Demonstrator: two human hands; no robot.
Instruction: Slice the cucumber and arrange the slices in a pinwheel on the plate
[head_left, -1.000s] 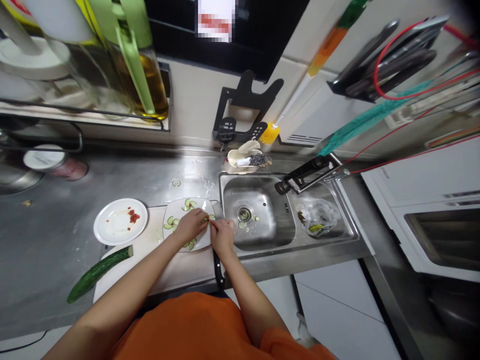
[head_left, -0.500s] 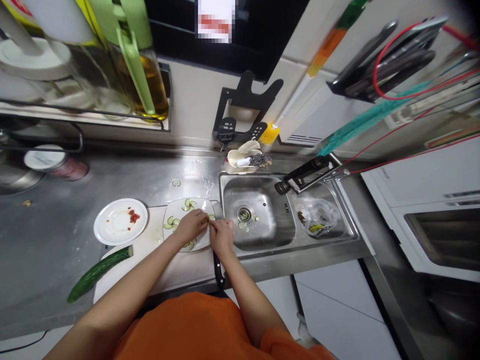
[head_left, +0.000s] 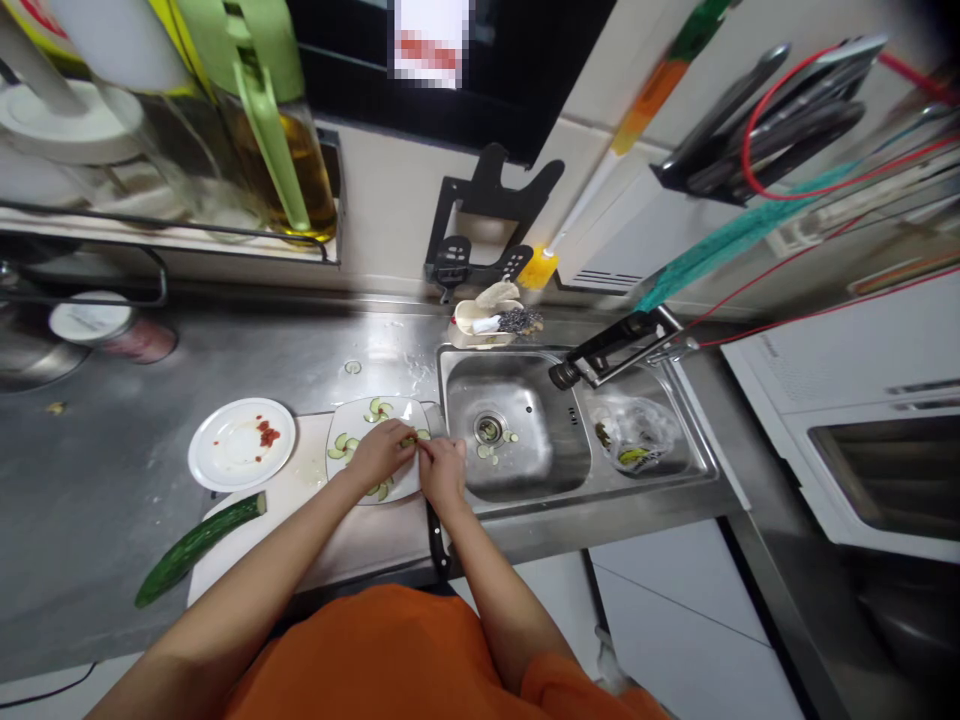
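My left hand (head_left: 381,452) and my right hand (head_left: 442,472) meet above the right part of a white squarish plate (head_left: 407,408). The fingers of both are closed in a pinch, fingertips almost touching; what they hold is too small and covered to name. Thin cucumber slices (head_left: 343,446) lie on the plate in small pinwheel clusters, some partly hidden under my left hand. The plate rests on a pale cutting board (head_left: 367,545). A knife (head_left: 439,553) with a black handle lies at the board's right edge, beneath my right wrist.
Left of the board stands a round white plate (head_left: 214,462) with small red pieces (head_left: 268,434). A cut cucumber (head_left: 196,550) lies across the board's left edge. To the right is a steel sink (head_left: 517,475) with slices near its drain, and a faucet (head_left: 592,360) above.
Both hands stay over the plate, with only slight finger movement. Everything else has kept its place.
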